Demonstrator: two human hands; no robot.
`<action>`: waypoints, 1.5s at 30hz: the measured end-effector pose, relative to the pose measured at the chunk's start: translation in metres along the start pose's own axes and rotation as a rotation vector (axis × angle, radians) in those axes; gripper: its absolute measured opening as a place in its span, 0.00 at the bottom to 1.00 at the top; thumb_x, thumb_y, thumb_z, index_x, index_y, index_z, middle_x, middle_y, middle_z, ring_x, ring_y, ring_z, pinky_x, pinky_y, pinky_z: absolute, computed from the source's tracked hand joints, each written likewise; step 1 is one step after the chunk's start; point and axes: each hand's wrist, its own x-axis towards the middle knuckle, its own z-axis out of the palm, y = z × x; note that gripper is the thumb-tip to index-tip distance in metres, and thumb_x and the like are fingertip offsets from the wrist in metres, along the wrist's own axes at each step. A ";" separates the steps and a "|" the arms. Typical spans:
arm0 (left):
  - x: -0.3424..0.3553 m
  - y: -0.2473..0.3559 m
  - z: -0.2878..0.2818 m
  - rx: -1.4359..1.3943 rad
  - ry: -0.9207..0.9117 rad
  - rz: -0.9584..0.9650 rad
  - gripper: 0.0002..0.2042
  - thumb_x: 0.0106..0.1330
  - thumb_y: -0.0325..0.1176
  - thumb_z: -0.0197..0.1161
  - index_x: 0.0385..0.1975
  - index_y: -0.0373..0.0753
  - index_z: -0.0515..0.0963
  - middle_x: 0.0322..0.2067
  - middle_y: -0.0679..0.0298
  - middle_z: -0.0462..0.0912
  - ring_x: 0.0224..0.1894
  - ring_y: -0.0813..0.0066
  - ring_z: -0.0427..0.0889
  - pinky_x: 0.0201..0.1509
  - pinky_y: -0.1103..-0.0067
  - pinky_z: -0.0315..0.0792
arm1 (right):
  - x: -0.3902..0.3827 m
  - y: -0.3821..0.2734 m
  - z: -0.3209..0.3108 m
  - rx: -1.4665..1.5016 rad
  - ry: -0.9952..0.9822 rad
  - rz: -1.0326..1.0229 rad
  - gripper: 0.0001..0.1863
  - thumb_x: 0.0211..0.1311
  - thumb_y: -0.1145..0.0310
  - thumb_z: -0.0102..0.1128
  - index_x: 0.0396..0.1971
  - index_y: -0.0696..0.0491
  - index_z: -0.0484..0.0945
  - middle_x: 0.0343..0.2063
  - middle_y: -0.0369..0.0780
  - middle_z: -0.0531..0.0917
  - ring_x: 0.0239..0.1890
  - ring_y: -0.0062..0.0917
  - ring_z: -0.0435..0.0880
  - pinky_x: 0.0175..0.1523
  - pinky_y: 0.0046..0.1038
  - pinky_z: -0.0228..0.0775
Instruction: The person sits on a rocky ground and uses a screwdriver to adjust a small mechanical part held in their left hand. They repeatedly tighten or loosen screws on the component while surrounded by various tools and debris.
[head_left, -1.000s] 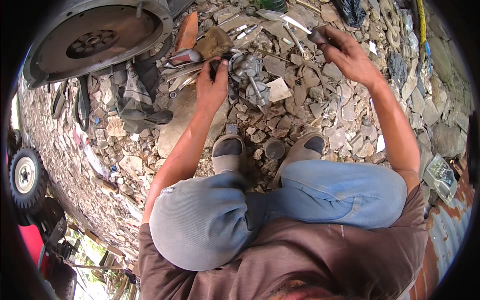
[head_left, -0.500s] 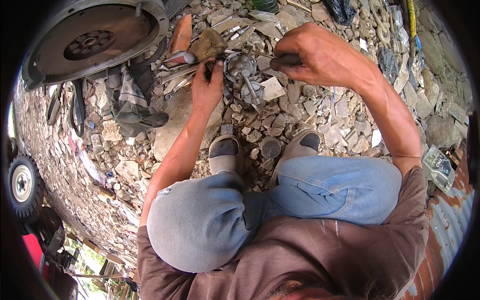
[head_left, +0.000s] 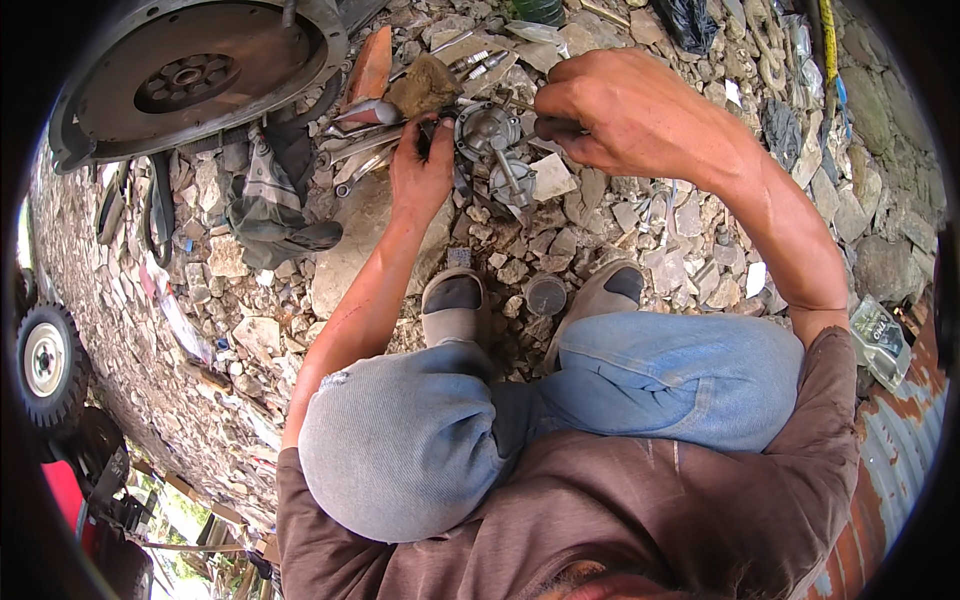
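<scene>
A grey metal part with a round, flanged housing and a smaller round end lies on the stony ground beyond my feet; it looks like a small pump. My left hand is at its left edge, thumb and fingers closed on that side, their tips partly hidden. Above the part's right side, my right hand is closed around a tool with a thin metal shaft. The shaft points left toward the housing's upper rim; the grip is hidden in my fingers, so its exact kind is unclear.
Wrenches and a brownish stone lie beside my left hand, with spark plugs beyond. A large flywheel-like disc stands at the upper left near a dark cloth. A small round cap lies between my shoes.
My right hand has moved slightly left, nearer the metal part, its fingers turned a little. My left hand keeps its place at the part's edge. The whole view has shifted slightly.
</scene>
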 end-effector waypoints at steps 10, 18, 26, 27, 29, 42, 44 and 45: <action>0.002 -0.003 0.001 -0.002 -0.005 -0.036 0.21 0.70 0.46 0.65 0.52 0.35 0.79 0.28 0.60 0.84 0.33 0.71 0.82 0.43 0.73 0.76 | 0.005 -0.003 -0.001 -0.074 0.023 -0.070 0.07 0.48 0.73 0.64 0.29 0.58 0.84 0.26 0.50 0.84 0.36 0.49 0.86 0.40 0.47 0.78; 0.001 0.001 0.003 -0.004 -0.002 -0.005 0.21 0.70 0.47 0.64 0.51 0.34 0.79 0.26 0.61 0.83 0.30 0.71 0.82 0.41 0.74 0.75 | 0.006 -0.009 0.001 -0.187 0.050 -0.143 0.05 0.50 0.72 0.63 0.28 0.55 0.83 0.26 0.44 0.83 0.35 0.43 0.87 0.39 0.44 0.79; 0.001 -0.001 0.003 -0.035 -0.001 -0.047 0.21 0.70 0.47 0.65 0.51 0.34 0.79 0.29 0.59 0.85 0.33 0.68 0.83 0.44 0.72 0.76 | 0.009 -0.015 0.005 -0.249 0.067 -0.202 0.06 0.53 0.72 0.60 0.22 0.57 0.84 0.23 0.46 0.83 0.32 0.42 0.88 0.38 0.42 0.80; 0.002 -0.003 0.003 -0.024 0.003 -0.043 0.21 0.70 0.47 0.65 0.51 0.35 0.79 0.30 0.58 0.85 0.34 0.67 0.84 0.45 0.72 0.76 | 0.010 -0.014 0.005 -0.243 0.076 -0.206 0.06 0.52 0.72 0.60 0.22 0.57 0.84 0.23 0.46 0.83 0.32 0.42 0.88 0.38 0.42 0.80; 0.003 -0.006 0.003 -0.004 0.013 -0.026 0.21 0.70 0.48 0.65 0.51 0.35 0.79 0.31 0.57 0.86 0.35 0.66 0.84 0.47 0.71 0.77 | 0.011 -0.014 0.006 -0.229 0.088 -0.210 0.06 0.52 0.72 0.60 0.22 0.57 0.84 0.23 0.46 0.83 0.32 0.42 0.88 0.38 0.42 0.80; 0.003 -0.006 0.003 -0.006 0.003 -0.052 0.22 0.71 0.48 0.65 0.51 0.34 0.79 0.33 0.56 0.86 0.37 0.65 0.85 0.48 0.70 0.77 | 0.012 -0.015 0.003 -0.245 -0.014 -0.149 0.07 0.46 0.73 0.66 0.27 0.57 0.80 0.29 0.42 0.80 0.37 0.40 0.86 0.40 0.40 0.79; 0.002 -0.006 0.002 -0.013 0.000 -0.062 0.22 0.71 0.48 0.64 0.51 0.34 0.79 0.32 0.57 0.86 0.36 0.66 0.85 0.47 0.71 0.76 | 0.013 -0.016 0.003 -0.245 -0.018 -0.150 0.07 0.45 0.73 0.66 0.26 0.57 0.80 0.29 0.42 0.80 0.37 0.40 0.86 0.40 0.41 0.79; 0.002 -0.007 0.002 -0.008 0.002 -0.059 0.22 0.71 0.48 0.64 0.51 0.34 0.79 0.32 0.57 0.86 0.36 0.66 0.84 0.46 0.72 0.76 | 0.013 -0.016 0.003 -0.246 -0.025 -0.148 0.07 0.45 0.73 0.66 0.26 0.57 0.80 0.29 0.42 0.80 0.37 0.40 0.86 0.40 0.41 0.79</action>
